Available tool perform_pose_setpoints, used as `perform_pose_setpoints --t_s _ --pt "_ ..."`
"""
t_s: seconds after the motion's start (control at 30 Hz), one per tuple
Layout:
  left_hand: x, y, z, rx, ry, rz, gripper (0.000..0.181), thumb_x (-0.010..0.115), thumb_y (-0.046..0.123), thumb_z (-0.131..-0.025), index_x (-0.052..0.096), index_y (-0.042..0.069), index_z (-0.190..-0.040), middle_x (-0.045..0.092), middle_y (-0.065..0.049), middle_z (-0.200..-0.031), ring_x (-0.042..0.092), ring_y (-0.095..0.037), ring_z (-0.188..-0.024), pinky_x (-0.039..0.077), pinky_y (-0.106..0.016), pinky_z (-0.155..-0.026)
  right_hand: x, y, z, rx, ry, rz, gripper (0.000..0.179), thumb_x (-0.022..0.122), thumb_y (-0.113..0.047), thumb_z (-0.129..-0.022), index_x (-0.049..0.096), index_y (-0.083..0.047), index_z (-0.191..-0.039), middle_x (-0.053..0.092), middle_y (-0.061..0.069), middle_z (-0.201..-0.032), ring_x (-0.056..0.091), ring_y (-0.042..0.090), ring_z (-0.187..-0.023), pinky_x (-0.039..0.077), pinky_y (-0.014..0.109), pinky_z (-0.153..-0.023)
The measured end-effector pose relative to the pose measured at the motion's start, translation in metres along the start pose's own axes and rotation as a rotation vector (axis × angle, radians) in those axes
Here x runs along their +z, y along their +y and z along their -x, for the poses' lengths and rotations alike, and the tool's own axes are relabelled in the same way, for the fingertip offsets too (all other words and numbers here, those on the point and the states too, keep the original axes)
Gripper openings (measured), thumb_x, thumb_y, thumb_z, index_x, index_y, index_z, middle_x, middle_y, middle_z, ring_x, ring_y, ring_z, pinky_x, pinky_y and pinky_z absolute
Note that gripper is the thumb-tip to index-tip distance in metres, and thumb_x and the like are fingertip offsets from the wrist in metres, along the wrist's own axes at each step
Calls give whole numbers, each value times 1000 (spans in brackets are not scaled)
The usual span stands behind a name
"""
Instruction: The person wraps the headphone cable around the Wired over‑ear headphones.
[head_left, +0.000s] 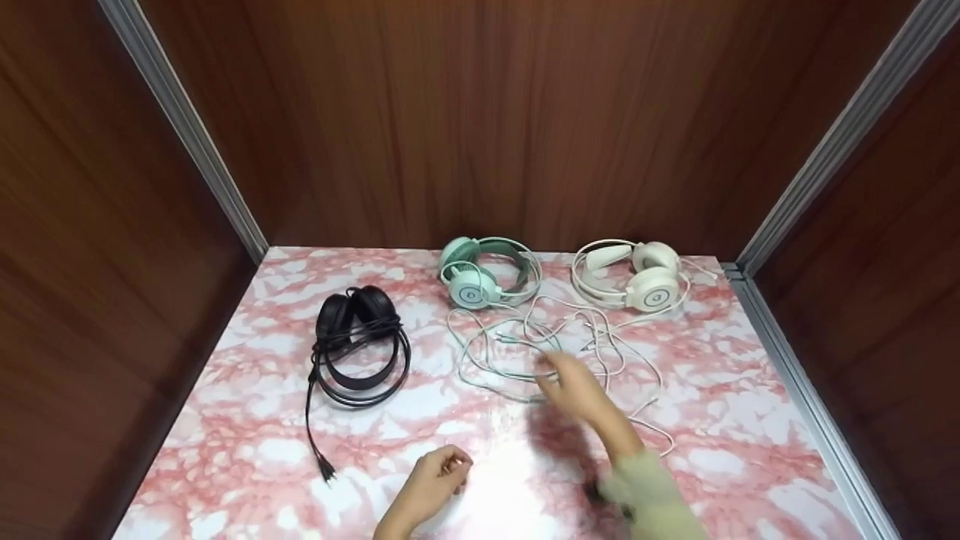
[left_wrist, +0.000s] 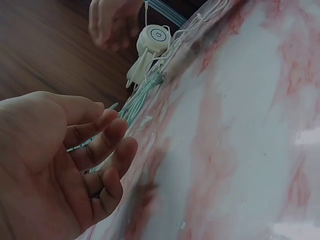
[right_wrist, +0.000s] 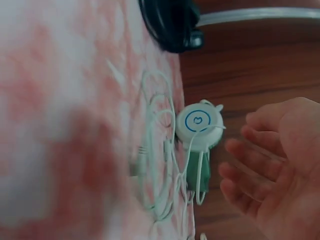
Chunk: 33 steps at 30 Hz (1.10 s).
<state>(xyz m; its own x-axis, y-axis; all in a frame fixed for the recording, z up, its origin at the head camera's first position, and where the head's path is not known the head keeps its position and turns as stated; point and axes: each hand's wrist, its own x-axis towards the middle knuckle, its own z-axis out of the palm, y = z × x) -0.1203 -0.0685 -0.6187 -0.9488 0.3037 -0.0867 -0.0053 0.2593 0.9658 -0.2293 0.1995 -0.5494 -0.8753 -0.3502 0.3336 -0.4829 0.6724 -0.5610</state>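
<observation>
My right hand [head_left: 574, 386] hovers over a tangle of pale cables [head_left: 487, 367], blurred in the head view. In the right wrist view its fingers [right_wrist: 250, 155] are loosely bent with nothing between them. My left hand [head_left: 435, 480] is near the front of the table, fingers loosely curled and holding nothing, as the left wrist view also shows. Mint-green headphones [head_left: 472, 289] lie at the back middle, and cream-white headphones [head_left: 652, 289] lie to their right. Their cables spread and cross in front of them. Black headphones [head_left: 367, 315] lie at the left with their cable bundled around them.
The table top [head_left: 247, 420] has a red-and-white marbled surface. Brown wood-grain panels [head_left: 480, 120] enclose it at the back and both sides, with metal strips [head_left: 810, 390] at the corners and right edge. The black cable's plugs [head_left: 326, 470] point toward the front left.
</observation>
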Motion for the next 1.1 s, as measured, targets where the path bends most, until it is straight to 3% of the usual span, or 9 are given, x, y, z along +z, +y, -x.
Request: perform_pose_setpoints --t_s 0.2,0.4,0.63,0.8,0.93,1.0,1.1 --pt "7 8 -9 13 -43 34 16 60 14 -97 65 -1 -98 62 -7 -73 63 -23 -64 50 -24 -56 1 20 -99 -57 -64 127 31 65 1 -85 59 5 -115 60 24 -112 56 41 -106 43 51 -93" --pt "14 8 -8 -44 -78 54 13 58 13 -98 65 2 -98 61 -4 -72 59 -17 -59 47 -23 -54 16 48 -154 64 -156 330 46 68 -4 -81 53 2 -124 54 22 -121 54 43 -110 44 53 -91" --pt "14 9 -6 -49 -126 127 15 56 11 -99 64 -2 -99 61 -7 -71 59 -19 -59 48 -23 -55 40 65 -181 121 -282 481 63 77 -17 -79 50 -6 -136 39 22 -144 29 43 -136 34 61 -99" --pt "19 8 -8 -57 -168 193 17 56 12 -99 64 -3 -99 60 -4 -70 56 -15 -58 47 -21 -54 49 73 -183 78 -322 605 46 80 -18 -76 63 -10 -119 54 15 -133 31 39 -136 30 58 -104" --pt "21 1 -9 -72 -177 217 16 56 11 -99 64 -3 -99 59 0 -70 55 -9 -57 46 -20 -54 55 76 -183 -61 -328 607 23 75 -17 -82 65 -11 -102 69 10 -103 54 35 -117 32 54 -103" --pt "20 -1 -10 -70 -173 225 16 55 10 -99 63 -3 -100 59 0 -70 55 -9 -56 46 -19 -54 56 73 -185 -123 -328 562 12 69 -18 -90 63 -11 -97 70 9 -89 63 34 -99 38 52 -97" --pt "16 -1 -14 -68 -154 228 15 55 9 -98 63 -3 -99 59 0 -70 55 -10 -57 47 -19 -54 57 66 -193 -159 -302 479 11 61 -23 -96 59 -13 -96 67 8 -80 66 33 -80 48 51 -82"
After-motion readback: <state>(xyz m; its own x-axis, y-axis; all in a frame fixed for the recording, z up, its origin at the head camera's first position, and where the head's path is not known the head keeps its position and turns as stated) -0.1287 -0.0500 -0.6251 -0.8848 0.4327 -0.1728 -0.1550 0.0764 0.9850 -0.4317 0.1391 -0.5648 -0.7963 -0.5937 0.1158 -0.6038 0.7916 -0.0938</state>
